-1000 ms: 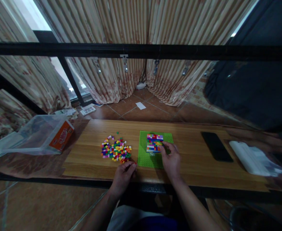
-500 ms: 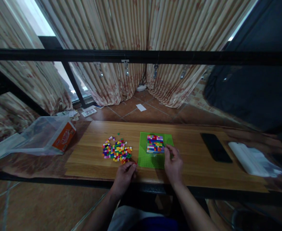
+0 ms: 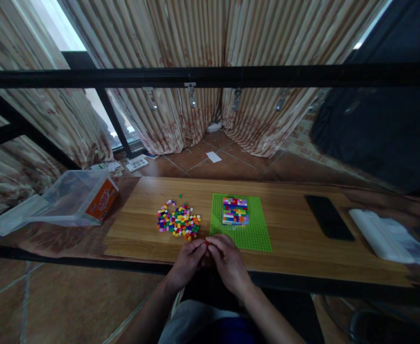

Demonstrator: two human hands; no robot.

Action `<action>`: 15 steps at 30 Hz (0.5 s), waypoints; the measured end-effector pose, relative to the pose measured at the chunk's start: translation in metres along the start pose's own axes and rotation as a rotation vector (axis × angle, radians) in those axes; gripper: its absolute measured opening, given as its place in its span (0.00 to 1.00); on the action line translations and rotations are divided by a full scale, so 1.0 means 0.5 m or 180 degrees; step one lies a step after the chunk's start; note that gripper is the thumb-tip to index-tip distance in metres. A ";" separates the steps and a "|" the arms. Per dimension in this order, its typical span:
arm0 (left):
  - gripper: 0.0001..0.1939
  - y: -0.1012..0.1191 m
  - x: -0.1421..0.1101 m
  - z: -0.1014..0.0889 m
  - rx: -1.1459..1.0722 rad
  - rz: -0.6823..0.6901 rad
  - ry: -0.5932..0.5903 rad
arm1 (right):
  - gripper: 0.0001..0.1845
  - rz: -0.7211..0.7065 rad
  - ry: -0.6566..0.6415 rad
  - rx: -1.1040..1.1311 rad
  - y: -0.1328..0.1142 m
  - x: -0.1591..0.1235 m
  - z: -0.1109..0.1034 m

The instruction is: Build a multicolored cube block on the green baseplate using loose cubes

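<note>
A green baseplate (image 3: 253, 229) lies on the wooden table (image 3: 296, 239). On its far half sits a flat block of many-coloured small bricks (image 3: 235, 210). Left of the plate is a loose pile of small coloured bricks (image 3: 179, 221). My left hand (image 3: 188, 260) and my right hand (image 3: 227, 260) meet at the table's near edge, just in front of the plate. Their fingertips pinch together round a tiny red brick (image 3: 207, 243).
A clear plastic box with an orange label (image 3: 77, 198) lies on its side at the table's left end. A black phone (image 3: 328, 217) and a white packet (image 3: 378, 234) lie on the right. A black bar (image 3: 210, 76) crosses the view above.
My right hand has left the brick block on the plate and come back to meet my left hand at the near edge. The view has shifted slightly.
</note>
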State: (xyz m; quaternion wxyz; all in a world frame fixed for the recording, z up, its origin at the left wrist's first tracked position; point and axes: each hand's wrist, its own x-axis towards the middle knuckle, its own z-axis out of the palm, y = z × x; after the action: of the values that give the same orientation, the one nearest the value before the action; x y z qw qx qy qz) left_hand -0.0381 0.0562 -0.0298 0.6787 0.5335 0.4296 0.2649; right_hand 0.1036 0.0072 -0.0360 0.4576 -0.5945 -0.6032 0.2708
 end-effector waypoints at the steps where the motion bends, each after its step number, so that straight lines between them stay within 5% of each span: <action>1: 0.23 0.000 -0.001 -0.001 0.0007 0.0014 -0.0062 | 0.12 0.0002 -0.0022 0.0020 -0.001 0.002 0.001; 8: 0.22 0.003 -0.003 -0.001 -0.0007 0.0034 -0.0161 | 0.10 0.0128 0.0102 0.0173 -0.001 -0.005 -0.010; 15: 0.20 0.010 -0.003 0.005 -0.0095 -0.0120 0.0126 | 0.10 0.0396 0.1188 -0.0077 0.052 0.013 -0.107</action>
State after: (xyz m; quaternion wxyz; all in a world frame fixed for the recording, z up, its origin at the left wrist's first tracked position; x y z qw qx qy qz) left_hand -0.0362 0.0553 -0.0245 0.6829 0.5098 0.4489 0.2689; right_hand 0.1636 0.0055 -0.0341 0.5368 -0.6760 -0.4731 0.1764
